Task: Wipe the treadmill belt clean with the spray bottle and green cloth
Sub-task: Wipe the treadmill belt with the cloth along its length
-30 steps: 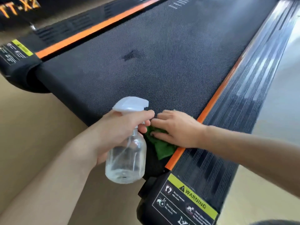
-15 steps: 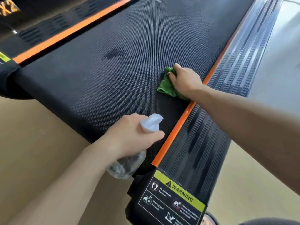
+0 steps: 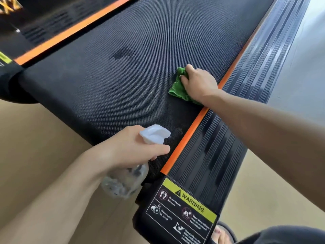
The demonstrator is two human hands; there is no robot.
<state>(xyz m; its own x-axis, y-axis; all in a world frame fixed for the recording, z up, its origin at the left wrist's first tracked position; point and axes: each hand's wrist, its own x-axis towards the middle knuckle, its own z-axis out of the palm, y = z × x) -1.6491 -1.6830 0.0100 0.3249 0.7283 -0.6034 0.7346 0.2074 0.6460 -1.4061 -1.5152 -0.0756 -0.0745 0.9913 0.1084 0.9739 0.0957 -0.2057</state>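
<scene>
A: Where's the green cloth [image 3: 177,87]?
B: On the black textured treadmill belt [image 3: 123,81], near the orange strip [image 3: 190,134], bunched under the right hand [image 3: 199,83].
A: And the spray bottle [image 3: 139,155]?
B: Gripped by the left hand [image 3: 135,147] over the belt's end. Tan floor [image 3: 35,138] below; a dark patch [image 3: 119,53] farther up.

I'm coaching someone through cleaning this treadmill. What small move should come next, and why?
Probably slide the green cloth under the right hand left across the belt to the dark wet patch. That patch looks unwiped, and the cloth lies just right of it. The left hand can keep the spray bottle aside.
</scene>
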